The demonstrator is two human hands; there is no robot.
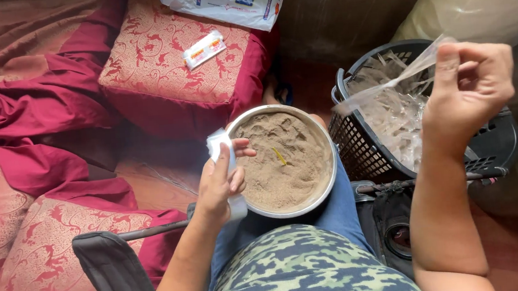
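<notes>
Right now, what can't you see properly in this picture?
Head view only:
- Small white packet: mostly covered by the left hand.
- Yellow stick: partly buried in the bowl's brown powder.
- Clear plastic bag in the right hand: blurred.
- Black basket: bottom hidden under clear bags.

Setting: a home used for small hand-packing work. Floor-level seating, with red patterned cushions and a maroon cloth on a wooden floor. A metal bowl of brown powder sits on the person's lap, and a black basket of clear sachets stands beside.
</notes>
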